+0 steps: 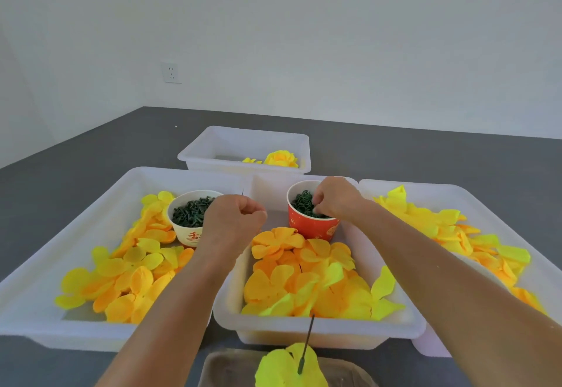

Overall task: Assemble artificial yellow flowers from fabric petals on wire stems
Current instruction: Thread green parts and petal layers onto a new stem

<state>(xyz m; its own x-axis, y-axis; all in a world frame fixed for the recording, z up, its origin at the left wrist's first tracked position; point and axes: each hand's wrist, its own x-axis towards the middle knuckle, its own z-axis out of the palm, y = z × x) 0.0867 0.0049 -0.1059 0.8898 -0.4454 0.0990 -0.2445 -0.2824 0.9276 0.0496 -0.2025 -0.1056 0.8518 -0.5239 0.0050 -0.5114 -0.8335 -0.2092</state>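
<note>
Dark grey worktop point(395, 155) against a plain white wall; one wall socket point(172, 72) at 10 o'clock. Four white trays: three hold loose yellow fabric petals point(307, 280), the far tray point(246, 143) at 12 o'clock holds finished yellow flowers point(281, 158). Two paper cups of green pieces: white cup point(188, 228), red cup point(313, 228). Left hand point(234, 219), grip curled, pinches a thin wire. Right hand point(337, 198), fingers bunched, reaches into the red cup; whether it holds anything, cannot tell. One partly built flower on a wire stem point(305, 347) at 6 o'clock.
</note>
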